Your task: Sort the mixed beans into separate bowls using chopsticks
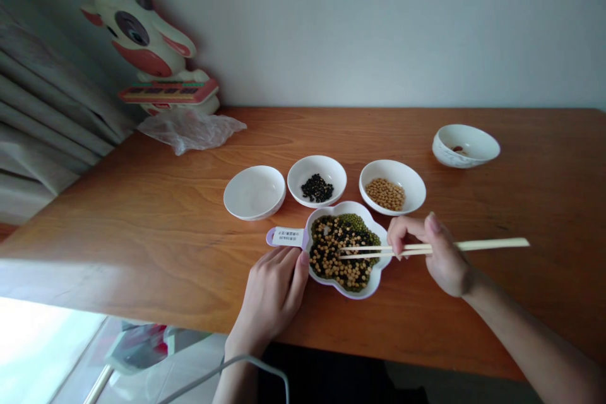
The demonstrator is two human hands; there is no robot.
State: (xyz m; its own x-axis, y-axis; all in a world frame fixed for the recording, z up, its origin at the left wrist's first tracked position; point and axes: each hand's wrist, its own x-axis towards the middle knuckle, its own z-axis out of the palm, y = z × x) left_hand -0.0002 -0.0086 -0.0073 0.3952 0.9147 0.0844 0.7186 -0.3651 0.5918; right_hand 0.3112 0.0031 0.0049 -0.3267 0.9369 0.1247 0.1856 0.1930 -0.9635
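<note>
A pair of pale wooden chopsticks [492,243] is gripped in my right hand [442,255], their tips down among mixed beans [345,252]. These green, black and yellow beans lie in a white, flower-shaped dish [374,282] with a lilac edge and a labelled handle [288,237]. My left hand [274,290] is closed at the dish's left side, thumb against the rim and fingers by the handle; their tips are partly hidden. Just behind the dish stand a white bowl of black beans [318,189], another of yellow soybeans [386,194], and a bare white bowl [254,192].
Farther back on the right, a patterned bowl [466,146] contains a few small brown pieces. A cow toy with a keyboard [165,91] leans at the back left, a crumpled plastic bag [189,129] before it. A grey cable [237,360] crosses my left forearm.
</note>
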